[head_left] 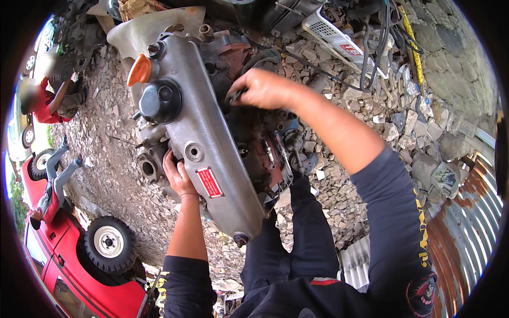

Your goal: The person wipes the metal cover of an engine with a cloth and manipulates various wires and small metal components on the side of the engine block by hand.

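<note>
A car engine with a long grey metal valve cover [204, 132] stands in front of me. The cover carries an orange filler cap [139, 70], a round black housing [160, 100] and a red label plate [209, 182]. My left hand [178, 176] rests against the cover's left side, fingers stretched out and partly hidden beside the engine. Over the engine's right side, my right hand [263, 89] is closed around a short dark piece [235, 97], whose kind I cannot make out. Spark plugs [269, 151] show lower on that side.
Broken stones cover the ground [339, 127]. At upper right lie a white plastic crate [339, 40] and black cables [374, 47]. Corrugated metal sheets [466, 212] lean at right. A red vehicle [69, 254] and two people [53, 103] are at left.
</note>
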Demonstrator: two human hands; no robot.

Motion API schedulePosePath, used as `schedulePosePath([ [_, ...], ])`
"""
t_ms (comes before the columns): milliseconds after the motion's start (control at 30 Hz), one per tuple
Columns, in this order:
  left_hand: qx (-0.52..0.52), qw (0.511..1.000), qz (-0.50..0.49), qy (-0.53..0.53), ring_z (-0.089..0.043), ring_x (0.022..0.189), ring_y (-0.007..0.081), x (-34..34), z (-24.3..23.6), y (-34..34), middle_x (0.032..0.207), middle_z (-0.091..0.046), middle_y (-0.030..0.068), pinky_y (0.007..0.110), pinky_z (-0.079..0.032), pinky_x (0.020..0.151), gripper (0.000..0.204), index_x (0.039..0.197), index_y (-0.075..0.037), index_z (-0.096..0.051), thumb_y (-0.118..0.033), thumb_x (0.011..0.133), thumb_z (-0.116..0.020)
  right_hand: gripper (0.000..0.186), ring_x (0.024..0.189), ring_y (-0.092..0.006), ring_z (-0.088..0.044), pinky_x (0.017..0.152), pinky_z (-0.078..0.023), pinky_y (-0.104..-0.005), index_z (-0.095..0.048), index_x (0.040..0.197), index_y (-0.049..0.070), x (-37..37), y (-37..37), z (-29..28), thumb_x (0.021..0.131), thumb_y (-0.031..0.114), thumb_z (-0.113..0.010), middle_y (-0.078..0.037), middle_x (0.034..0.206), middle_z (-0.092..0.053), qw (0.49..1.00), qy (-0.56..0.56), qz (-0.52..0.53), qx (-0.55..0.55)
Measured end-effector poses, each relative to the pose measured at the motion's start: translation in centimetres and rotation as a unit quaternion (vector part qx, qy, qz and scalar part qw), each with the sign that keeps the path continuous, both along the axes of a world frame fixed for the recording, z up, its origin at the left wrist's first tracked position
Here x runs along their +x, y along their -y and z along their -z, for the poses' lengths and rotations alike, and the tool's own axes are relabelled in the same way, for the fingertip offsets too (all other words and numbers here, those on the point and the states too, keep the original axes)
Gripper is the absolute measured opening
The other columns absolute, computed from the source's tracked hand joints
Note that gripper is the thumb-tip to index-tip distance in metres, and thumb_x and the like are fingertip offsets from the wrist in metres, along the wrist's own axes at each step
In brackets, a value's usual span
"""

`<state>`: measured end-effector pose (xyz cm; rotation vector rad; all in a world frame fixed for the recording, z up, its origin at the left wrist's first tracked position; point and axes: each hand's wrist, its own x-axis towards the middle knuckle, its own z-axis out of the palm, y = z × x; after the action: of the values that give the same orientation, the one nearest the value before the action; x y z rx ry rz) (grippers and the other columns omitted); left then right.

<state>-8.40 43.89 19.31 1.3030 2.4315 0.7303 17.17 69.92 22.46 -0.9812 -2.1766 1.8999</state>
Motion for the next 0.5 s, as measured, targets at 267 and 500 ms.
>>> schedulePosePath([
  [267, 0.008, 1.000, -0.007, -0.024, -0.047, 0.122, 0.0362, 0.6, -0.6, -0.5, 0.130, -0.052, 0.0186, 0.044, -0.034, 0.106, 0.047, 0.124, 0.000, -0.052, -0.022, 0.083, -0.043, 0.044, 0.112, -0.0356, -0.059, 0.097, -0.047, -0.0402, -0.068, 0.118, 0.014, -1.7, 2.5, 1.3, 0.079, 0.001, -0.052, -0.017, 0.120, -0.063, 0.972, 0.075, -0.110, 0.194],
  [500, -0.003, 0.999, -0.037, -0.029, -0.047, 0.122, 0.0364, 1.2, -1.8, -0.9, 0.131, -0.052, 0.0169, 0.044, -0.036, 0.105, 0.045, 0.124, -0.002, -0.052, -0.020, 0.084, -0.045, 0.037, 0.105, -0.0423, -0.059, 0.089, -0.049, -0.0459, -0.058, 0.113, 0.003, -4.0, 2.9, 0.1, 0.076, -0.003, -0.056, -0.024, 0.110, -0.063, 0.979, 0.123, 0.000, 0.160],
])
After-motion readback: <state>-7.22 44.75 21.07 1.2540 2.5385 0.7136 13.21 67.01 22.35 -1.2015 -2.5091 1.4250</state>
